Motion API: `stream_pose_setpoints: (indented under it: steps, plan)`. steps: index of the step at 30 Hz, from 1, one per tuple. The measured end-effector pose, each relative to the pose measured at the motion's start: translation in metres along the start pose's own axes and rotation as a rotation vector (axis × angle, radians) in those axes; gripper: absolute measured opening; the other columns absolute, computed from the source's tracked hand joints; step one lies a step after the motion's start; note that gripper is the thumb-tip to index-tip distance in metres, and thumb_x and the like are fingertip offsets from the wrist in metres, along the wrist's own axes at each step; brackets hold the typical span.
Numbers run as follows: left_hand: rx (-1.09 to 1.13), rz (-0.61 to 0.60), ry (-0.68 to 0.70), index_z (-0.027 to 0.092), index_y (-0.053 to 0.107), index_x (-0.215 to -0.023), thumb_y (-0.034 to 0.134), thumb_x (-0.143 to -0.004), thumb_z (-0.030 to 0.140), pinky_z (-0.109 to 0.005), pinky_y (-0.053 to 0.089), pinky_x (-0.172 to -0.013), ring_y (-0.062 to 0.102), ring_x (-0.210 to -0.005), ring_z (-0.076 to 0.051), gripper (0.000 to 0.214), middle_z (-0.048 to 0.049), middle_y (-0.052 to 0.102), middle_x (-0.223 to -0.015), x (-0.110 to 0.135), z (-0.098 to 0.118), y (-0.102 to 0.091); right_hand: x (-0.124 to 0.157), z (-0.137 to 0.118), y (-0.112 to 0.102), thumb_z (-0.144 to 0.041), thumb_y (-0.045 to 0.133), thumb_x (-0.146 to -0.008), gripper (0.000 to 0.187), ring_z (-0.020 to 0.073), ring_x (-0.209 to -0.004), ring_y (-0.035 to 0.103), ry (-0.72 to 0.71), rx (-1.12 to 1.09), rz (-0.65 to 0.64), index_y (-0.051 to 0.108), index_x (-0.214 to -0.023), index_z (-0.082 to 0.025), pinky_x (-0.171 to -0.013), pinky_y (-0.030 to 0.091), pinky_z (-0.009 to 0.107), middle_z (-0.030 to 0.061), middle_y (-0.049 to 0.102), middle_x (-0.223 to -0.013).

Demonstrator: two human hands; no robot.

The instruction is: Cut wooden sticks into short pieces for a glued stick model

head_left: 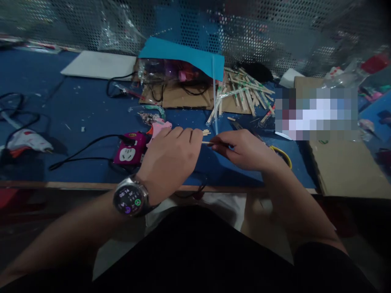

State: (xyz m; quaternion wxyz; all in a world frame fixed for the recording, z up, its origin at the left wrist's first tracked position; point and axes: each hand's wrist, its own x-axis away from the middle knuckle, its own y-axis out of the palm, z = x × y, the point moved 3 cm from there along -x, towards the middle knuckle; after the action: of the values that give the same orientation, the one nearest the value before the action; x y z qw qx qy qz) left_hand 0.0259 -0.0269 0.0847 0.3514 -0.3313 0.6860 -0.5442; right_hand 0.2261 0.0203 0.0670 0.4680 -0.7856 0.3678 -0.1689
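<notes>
Perforated metal screening (pixel 195 28) backs a blue bench (pixel 82 101) as two bare hands meet over its near edge, seen from my remote post through the head camera. Pinched in the fingertips of the right hand (pixel 214 143) is a thin wooden stick (pixel 207 143), held level just above the bench between the two hands. Its other end runs up to the left hand (pixel 172 152), which is curled palm-down with its fingertips hidden from me; I cannot tell whether they are clamped on the stick. Beside that hand sit a pink plastic object (pixel 160 129) and a magenta box (pixel 130 151) with a black cable. Short pieces of wood (pixel 207 132) lie just beyond the hands, and a heap of sticks with green markings (pixel 247 91) is spread farther back, near a bright blue sheet (pixel 183 56). At far left I see a white glue gun (pixel 29 140); at right, cardboard (pixel 348 167) overhangs the edge. A round watch (pixel 131 197) circles the left wrist.
</notes>
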Motion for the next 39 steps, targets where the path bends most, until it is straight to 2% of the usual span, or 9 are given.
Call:
stream_pose_setpoints:
  steps: [3,7,13,18,23,30,33,36,39]
  plan:
    - [0.040,-0.057,-0.017,0.015,0.071,-0.117,0.042,-0.113,0.019,-0.045,0.053,-0.076,0.073,-0.090,-0.033,0.030,-0.0140,0.075,-0.097,-0.010,-0.017,0.001,-0.020,0.000,0.000,-0.039,0.056,-0.113,0.034,0.0226,-0.083,0.071,0.052,0.046,-0.005,0.081,-0.099,-0.022,-0.074,0.042,0.033,0.0069,0.083,-0.091]
    - [0.157,-0.082,-0.008,0.018,0.072,-0.111,0.046,-0.115,0.026,-0.041,0.049,-0.075,0.074,-0.093,-0.031,0.028,-0.0104,0.077,-0.102,-0.025,-0.032,0.013,-0.036,0.007,0.000,-0.037,0.056,-0.111,0.033,0.0203,-0.077,0.066,-0.018,0.054,0.027,0.079,-0.094,-0.021,-0.071,0.034,0.032,0.0056,0.078,-0.082]
    - [0.383,-0.055,0.054,0.020,0.072,-0.104,0.045,-0.119,0.036,-0.036,0.036,-0.069,0.072,-0.091,-0.025,0.035,-0.0074,0.078,-0.101,-0.033,-0.043,0.031,-0.033,0.022,0.009,-0.034,0.056,-0.112,0.029,0.0177,-0.072,0.065,-0.030,-0.083,0.052,0.080,-0.101,-0.021,-0.072,0.040,0.029,0.0033,0.079,-0.084]
    - [0.550,-0.005,0.127,0.021,0.068,-0.093,0.044,-0.119,0.041,-0.035,0.031,-0.066,0.067,-0.077,-0.021,0.040,-0.0030,0.074,-0.086,-0.031,-0.051,0.044,-0.027,0.022,0.011,-0.036,0.058,-0.115,0.029,0.0151,-0.070,0.064,-0.086,-0.131,0.053,0.081,-0.106,-0.021,-0.071,0.041,0.027,0.0017,0.079,-0.084]
    - [0.714,-0.014,0.175,0.021,0.073,-0.102,0.046,-0.119,0.040,-0.033,0.036,-0.069,0.067,-0.078,-0.019,0.038,-0.0014,0.075,-0.088,-0.027,-0.056,0.052,-0.023,0.018,0.011,-0.040,0.054,-0.119,0.034,0.0117,-0.060,0.055,-0.131,-0.153,0.026,0.079,-0.110,-0.019,-0.066,0.039,0.026,-0.0017,0.073,-0.078]
    - [0.755,-0.173,0.196,0.020,0.069,-0.101,0.043,-0.118,0.036,-0.034,0.033,-0.068,0.063,-0.075,-0.018,0.035,-0.0019,0.073,-0.089,-0.022,-0.052,0.051,-0.018,0.012,0.014,-0.030,0.056,-0.117,0.025,0.0137,-0.071,0.067,-0.094,-0.135,-0.035,0.078,-0.110,-0.019,-0.070,0.041,0.025,0.0006,0.078,-0.085]
    - [0.749,-0.171,0.207,0.021,0.065,-0.097,0.044,-0.117,0.035,-0.035,0.033,-0.068,0.062,-0.075,-0.019,0.032,-0.0012,0.071,-0.087,-0.021,-0.050,0.052,-0.018,0.011,0.016,-0.030,0.056,-0.117,0.022,0.0143,-0.073,0.068,-0.060,-0.169,-0.096,0.075,-0.114,-0.020,-0.071,0.040,0.026,0.0009,0.078,-0.089]
    - [0.753,-0.164,0.220,0.022,0.063,-0.096,0.045,-0.117,0.033,-0.035,0.031,-0.067,0.061,-0.074,-0.018,0.030,-0.0007,0.071,-0.086,-0.020,-0.049,0.053,-0.017,0.010,0.019,-0.032,0.052,-0.117,0.023,0.0143,-0.068,0.063,-0.026,-0.189,-0.183,0.070,-0.106,-0.022,-0.066,0.036,0.027,-0.0013,0.071,-0.080]
    - [0.763,-0.211,0.243,0.023,0.064,-0.100,0.046,-0.117,0.033,-0.036,0.027,-0.065,0.061,-0.071,-0.018,0.028,0.0000,0.072,-0.085,-0.018,-0.048,0.053,-0.015,0.009,0.022,-0.031,0.051,-0.116,0.025,0.0144,-0.062,0.058,-0.009,-0.184,-0.216,0.062,-0.095,-0.024,-0.063,0.031,0.028,-0.0030,0.064,-0.071]
